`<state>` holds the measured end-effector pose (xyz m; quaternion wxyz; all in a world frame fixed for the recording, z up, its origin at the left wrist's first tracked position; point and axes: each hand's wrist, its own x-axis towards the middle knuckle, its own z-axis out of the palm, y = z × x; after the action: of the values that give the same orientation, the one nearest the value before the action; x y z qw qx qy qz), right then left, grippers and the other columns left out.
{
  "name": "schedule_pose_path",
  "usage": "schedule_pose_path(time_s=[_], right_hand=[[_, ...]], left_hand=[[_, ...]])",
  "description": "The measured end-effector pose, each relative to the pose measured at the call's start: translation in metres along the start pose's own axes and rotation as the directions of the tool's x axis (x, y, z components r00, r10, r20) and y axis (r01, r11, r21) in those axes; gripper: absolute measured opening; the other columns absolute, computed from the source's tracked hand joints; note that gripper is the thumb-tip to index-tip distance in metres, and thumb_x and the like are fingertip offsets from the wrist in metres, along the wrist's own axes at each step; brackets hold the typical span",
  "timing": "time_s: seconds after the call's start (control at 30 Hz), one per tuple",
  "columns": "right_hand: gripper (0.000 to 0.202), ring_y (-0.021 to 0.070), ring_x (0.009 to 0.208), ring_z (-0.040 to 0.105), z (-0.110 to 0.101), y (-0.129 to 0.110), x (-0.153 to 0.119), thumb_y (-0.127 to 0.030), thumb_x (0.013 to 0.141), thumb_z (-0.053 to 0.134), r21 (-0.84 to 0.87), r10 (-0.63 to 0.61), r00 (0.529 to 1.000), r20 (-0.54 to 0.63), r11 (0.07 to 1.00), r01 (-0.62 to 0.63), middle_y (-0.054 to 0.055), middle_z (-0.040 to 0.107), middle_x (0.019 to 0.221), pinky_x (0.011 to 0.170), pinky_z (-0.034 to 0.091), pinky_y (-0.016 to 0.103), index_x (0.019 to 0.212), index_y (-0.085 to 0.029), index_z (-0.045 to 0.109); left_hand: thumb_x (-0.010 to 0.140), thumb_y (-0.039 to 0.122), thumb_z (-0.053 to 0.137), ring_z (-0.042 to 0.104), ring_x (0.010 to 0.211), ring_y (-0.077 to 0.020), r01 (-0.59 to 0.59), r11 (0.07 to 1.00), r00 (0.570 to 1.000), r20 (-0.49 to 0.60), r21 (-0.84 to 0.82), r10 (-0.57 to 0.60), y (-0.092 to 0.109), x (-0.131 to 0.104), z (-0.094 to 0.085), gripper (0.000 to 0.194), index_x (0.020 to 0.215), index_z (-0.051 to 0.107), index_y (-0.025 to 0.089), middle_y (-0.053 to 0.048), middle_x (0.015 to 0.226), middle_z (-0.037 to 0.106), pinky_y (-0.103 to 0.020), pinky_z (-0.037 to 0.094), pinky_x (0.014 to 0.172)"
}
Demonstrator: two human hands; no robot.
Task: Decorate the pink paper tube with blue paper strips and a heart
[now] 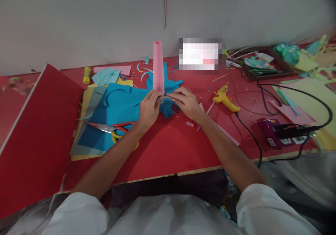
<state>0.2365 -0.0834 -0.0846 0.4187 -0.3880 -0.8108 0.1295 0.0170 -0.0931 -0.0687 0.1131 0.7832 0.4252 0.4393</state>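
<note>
My left hand (pixel 150 109) is closed in a pinch just in front of the foot of a rolled pink paper tube (pixel 158 65). Opposite it, my right hand (pixel 187 103) is also pinched, its fingertips close to the left ones. Something thin and small shows between the fingertips, too small to name. The tube stands upright, narrower at its open top. Behind and below the hands lie blue paper cut-outs (pixel 167 108) with strip-like petals. Under my left forearm, scissors (pixel 106 127) with red and yellow handles rest on blue paper sheets (pixel 123 100).
A yellow glue gun (pixel 226 99) with a black cord lies on the red table (pixel 168 151). A purple power box (pixel 275 133) sits at right, a tray (pixel 265 67) of scraps behind it. A glue stick (pixel 86 75) stands back left; a red panel (pixel 39 133) rises at left.
</note>
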Motion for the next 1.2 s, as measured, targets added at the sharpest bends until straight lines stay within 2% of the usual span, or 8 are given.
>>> schedule_pose_path(time_s=[0.27,0.37,0.43,0.57,0.87,1.03,1.13,1.2], right_hand=[[0.042,0.0229,0.102,0.067,0.001,0.001,-0.001,-0.049,0.113,0.048,0.050,-0.006,1.000,0.021,0.999,0.005,0.009,0.070,0.110,0.092,0.057,0.038,0.131,-0.028,0.079],[0.040,0.0224,0.102,0.067,0.001,0.002,0.000,-0.049,0.112,0.049,0.053,-0.003,1.000,-0.008,0.999,0.003,0.008,0.070,0.109,0.092,0.056,0.037,0.130,-0.027,0.079],[0.040,0.0225,0.102,0.067,0.001,0.002,0.000,-0.048,0.112,0.051,0.049,0.002,1.000,-0.026,0.999,-0.001,0.009,0.071,0.109,0.092,0.056,0.037,0.129,-0.026,0.080],[0.041,0.0236,0.103,0.068,-0.002,0.002,0.001,-0.049,0.112,0.050,0.032,0.044,0.999,-0.022,0.999,-0.043,0.009,0.073,0.110,0.093,0.056,0.038,0.128,-0.026,0.080],[0.034,0.0247,0.110,0.072,-0.005,-0.003,0.003,-0.039,0.112,0.053,0.031,0.061,0.998,-0.017,0.998,-0.060,0.009,0.079,0.119,0.098,0.057,0.039,0.130,-0.025,0.078],[0.040,0.0236,0.115,0.073,-0.007,-0.006,0.003,-0.030,0.112,0.048,0.077,0.049,0.997,-0.062,0.996,-0.044,0.009,0.078,0.131,0.101,0.057,0.039,0.146,-0.027,0.069],[0.040,0.0221,0.095,0.073,-0.010,-0.008,0.004,-0.034,0.113,0.043,0.101,0.087,0.995,-0.042,0.991,-0.082,0.008,0.079,0.111,0.089,0.060,0.039,0.127,-0.027,0.079],[0.042,0.0198,0.079,0.071,-0.010,-0.010,0.005,-0.040,0.113,0.041,0.194,0.158,0.987,-0.024,0.969,-0.151,0.007,0.077,0.100,0.077,0.060,0.037,0.117,-0.027,0.080]], left_hand=[[0.112,0.038,0.052,0.067,0.086,-0.0164,0.009,0.999,0.999,0.039,-0.050,-0.007,-0.001,0.000,-0.004,0.026,0.098,0.066,0.021,-0.004,0.095,0.071,-0.028,0.052,0.077],[0.109,0.044,0.059,0.067,0.077,-0.0143,0.145,0.964,0.989,0.053,-0.222,-0.136,-0.002,0.001,-0.001,0.026,0.098,0.067,0.021,-0.003,0.092,0.072,-0.025,0.053,0.066],[0.106,0.052,0.062,0.064,0.068,-0.0128,0.236,0.894,0.972,0.079,-0.380,-0.222,-0.003,0.003,0.002,0.032,0.099,0.067,0.021,-0.002,0.088,0.071,-0.023,0.051,0.054],[0.103,0.062,0.062,0.063,0.064,-0.0110,0.296,0.784,0.952,0.106,-0.545,-0.287,-0.006,0.006,0.005,0.041,0.099,0.066,0.021,-0.003,0.089,0.072,-0.021,0.050,0.049],[0.101,0.065,0.063,0.062,0.061,-0.0092,0.375,0.697,0.922,0.166,-0.611,-0.351,-0.007,0.010,0.002,0.044,0.096,0.066,0.021,-0.004,0.091,0.074,-0.021,0.048,0.047],[0.097,0.070,0.067,0.058,0.059,-0.0094,0.381,0.697,0.918,0.158,-0.607,-0.364,-0.007,0.010,0.002,0.049,0.093,0.063,0.022,-0.001,0.084,0.070,-0.021,0.046,0.046],[0.094,0.072,0.070,0.054,0.055,-0.0101,0.366,0.715,0.922,0.128,-0.596,-0.365,-0.008,0.008,0.002,0.051,0.088,0.059,0.022,0.002,0.072,0.062,-0.023,0.041,0.045],[0.097,0.072,0.067,0.051,0.054,-0.0108,0.363,0.746,0.924,0.113,-0.559,-0.365,-0.011,0.006,0.002,0.051,0.086,0.057,0.023,0.004,0.066,0.056,-0.024,0.039,0.047]])
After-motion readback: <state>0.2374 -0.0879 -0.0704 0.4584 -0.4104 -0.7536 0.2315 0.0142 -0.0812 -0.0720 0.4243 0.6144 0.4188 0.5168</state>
